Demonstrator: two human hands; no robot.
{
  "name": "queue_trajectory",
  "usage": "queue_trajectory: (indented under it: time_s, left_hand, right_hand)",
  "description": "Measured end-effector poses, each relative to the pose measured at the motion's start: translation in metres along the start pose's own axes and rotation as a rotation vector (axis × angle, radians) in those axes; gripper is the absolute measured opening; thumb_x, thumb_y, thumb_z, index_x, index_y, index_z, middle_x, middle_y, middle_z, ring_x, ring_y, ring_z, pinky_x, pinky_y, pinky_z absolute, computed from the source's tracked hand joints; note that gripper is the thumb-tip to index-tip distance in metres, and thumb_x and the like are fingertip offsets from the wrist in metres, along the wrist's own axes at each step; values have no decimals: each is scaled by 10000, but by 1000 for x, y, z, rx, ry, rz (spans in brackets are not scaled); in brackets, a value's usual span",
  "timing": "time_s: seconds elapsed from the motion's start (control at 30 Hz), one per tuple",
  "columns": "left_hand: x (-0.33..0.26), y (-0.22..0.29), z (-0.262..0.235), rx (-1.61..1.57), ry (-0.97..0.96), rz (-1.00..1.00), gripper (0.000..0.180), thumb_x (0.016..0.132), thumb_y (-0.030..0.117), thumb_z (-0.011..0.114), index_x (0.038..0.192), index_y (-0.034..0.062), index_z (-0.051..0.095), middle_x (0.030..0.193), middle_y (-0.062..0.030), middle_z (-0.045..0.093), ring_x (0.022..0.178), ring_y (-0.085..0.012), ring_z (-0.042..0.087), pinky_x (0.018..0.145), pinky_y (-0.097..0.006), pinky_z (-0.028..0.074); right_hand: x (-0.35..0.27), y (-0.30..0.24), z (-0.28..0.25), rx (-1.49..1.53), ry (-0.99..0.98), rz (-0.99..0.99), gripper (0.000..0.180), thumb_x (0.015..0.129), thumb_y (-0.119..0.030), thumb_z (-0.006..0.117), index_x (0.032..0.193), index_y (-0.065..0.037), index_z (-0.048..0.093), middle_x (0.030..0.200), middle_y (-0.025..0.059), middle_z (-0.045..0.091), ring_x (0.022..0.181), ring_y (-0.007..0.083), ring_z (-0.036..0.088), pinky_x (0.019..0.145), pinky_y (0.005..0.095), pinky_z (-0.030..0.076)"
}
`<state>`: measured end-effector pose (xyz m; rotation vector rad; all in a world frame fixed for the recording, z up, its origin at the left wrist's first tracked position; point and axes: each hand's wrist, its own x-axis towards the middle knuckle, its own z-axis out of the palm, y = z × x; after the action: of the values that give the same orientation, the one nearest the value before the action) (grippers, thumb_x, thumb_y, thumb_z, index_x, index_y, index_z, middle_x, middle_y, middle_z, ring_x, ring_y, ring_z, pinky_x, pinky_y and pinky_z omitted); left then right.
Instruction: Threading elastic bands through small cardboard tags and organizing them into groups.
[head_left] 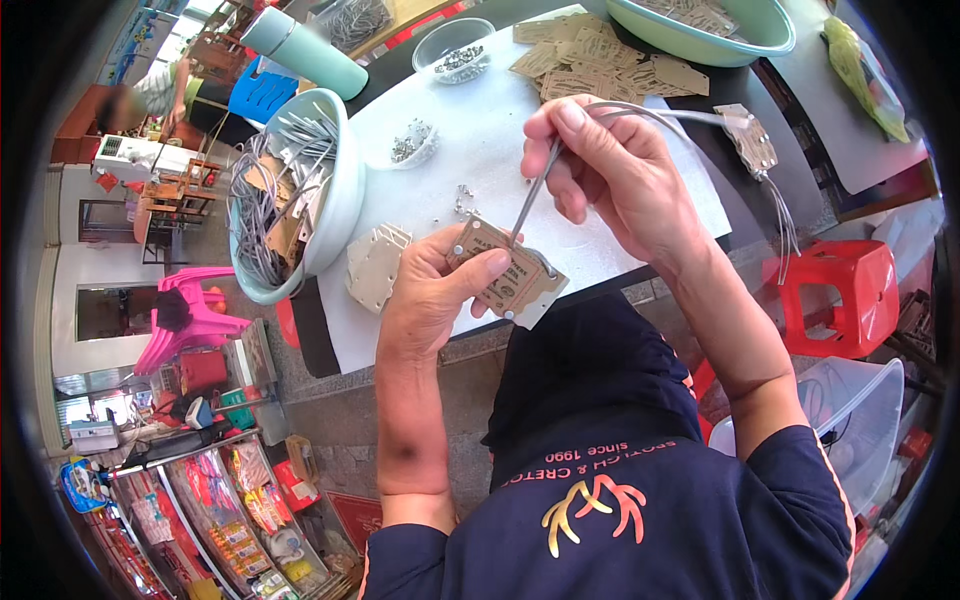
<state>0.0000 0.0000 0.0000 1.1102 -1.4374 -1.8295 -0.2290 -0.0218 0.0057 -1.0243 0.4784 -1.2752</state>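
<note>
My left hand [428, 280] grips a brown printed card [522, 285] between thumb and fingers, above the near edge of the table. Small metal studs show along the card's edges. Above it, my right hand [630, 170] pinches a thin grey cord [536, 195]. One end of the cord runs down to the card's upper edge; the rest loops back over the hand toward the right. Whether the cord passes through a hole there, I cannot tell. Beside my left hand, a pale card with studs [374, 268] lies on the white sheet [480, 130].
A pale blue basin [345, 200] on the left holds grey cords and cards. Small metal parts fill two clear tubs [425, 150]. Brown cards [600, 60] are piled at the back, near a green basin [700, 35]. A corded card [745, 140] and red stool [840, 300] are right.
</note>
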Motion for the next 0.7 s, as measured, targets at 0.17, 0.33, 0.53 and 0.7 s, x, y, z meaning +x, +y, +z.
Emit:
queue_trajectory:
  time_s: [0.17, 0.33, 0.53, 0.7]
  left_hand:
    - [3, -7, 27, -510, 185, 102, 296, 839, 73, 701, 1120, 29, 619, 916, -61, 678, 703, -121, 642, 575, -249, 521]
    - [10, -31, 28, -1001, 10, 74, 299, 920, 146, 621, 1186, 22, 570, 982, -98, 635, 910, -239, 618, 806, -400, 543]
    - [12, -31, 31, -943, 145, 71, 217, 916, 98, 603, 1127, 48, 604, 985, -84, 647, 909, -209, 633, 858, -415, 549]
    - [14, -18, 39, -612, 311, 126, 288, 870, 26, 627, 1154, 36, 578, 1058, -161, 652, 827, -223, 657, 792, -387, 585]
  right_hand:
    - [5, 5, 9, 147, 185, 15, 328, 1019, -261, 490, 1109, 27, 619, 896, 94, 674, 594, 88, 570, 552, 218, 480]
    - [10, 9, 9, 104, 202, -23, 279, 992, -238, 549, 1080, 2, 662, 904, 94, 699, 593, 90, 585, 537, 215, 472]
    - [20, 8, -1, -144, 262, -147, 319, 995, -273, 547, 1041, 17, 673, 866, 62, 690, 553, 46, 500, 489, 197, 405]
    - [32, -7, -17, -247, 435, -167, 428, 1020, -386, 465, 920, -19, 661, 759, -6, 616, 529, 20, 437, 466, 177, 353]
